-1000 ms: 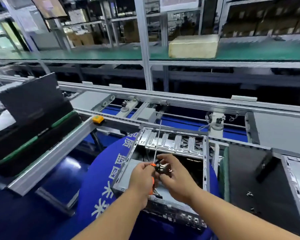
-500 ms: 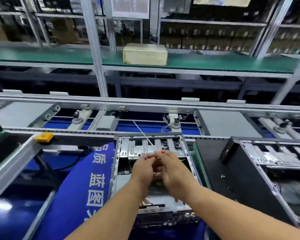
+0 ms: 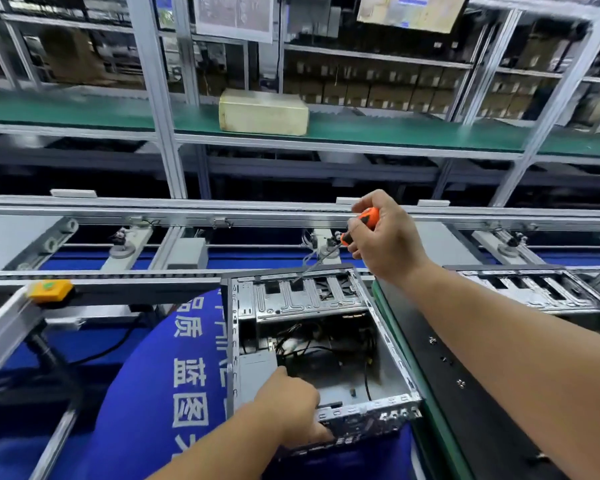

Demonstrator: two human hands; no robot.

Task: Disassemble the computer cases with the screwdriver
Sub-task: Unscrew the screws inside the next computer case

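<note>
Presently the open computer case [image 3: 312,348] lies on its side on a blue printed cloth [image 3: 146,375] over the counter, open face up, so its interior can be reached from above. Loose black cables [image 3: 319,344] sit in the cavity; the drive-bay plate [image 3: 302,299] spans the far end.

Left hand [image 3: 291,407]: at the near rim of the case, beside the grey power supply block [image 3: 257,372]. Fingers curled over the rear panel edge, gripping it. Judgement: this steadies the chassis against the push and twist of the tool.

Right hand [image 3: 385,237]: raised over the far end, fingers wrapped tight round the orange handle of the screwdriver [image 3: 357,226]. Shaft slopes down and to the left, tip at or just above the drive-bay plate; contact cannot be confirmed. Judgement: the steep angle suits seating the tip in a screw on that plate, though no screw head is resolvable there.

To the right, a black side panel [image 3: 492,375] lies flat on a green-edged mat with small screws [image 3: 459,382] on it, well apart from the case. A second bare chassis [image 3: 534,289] lies beyond it. A yellowed box [image 3: 264,112] rests on the green shelf behind the conveyor rail [image 3: 153,211].
</note>
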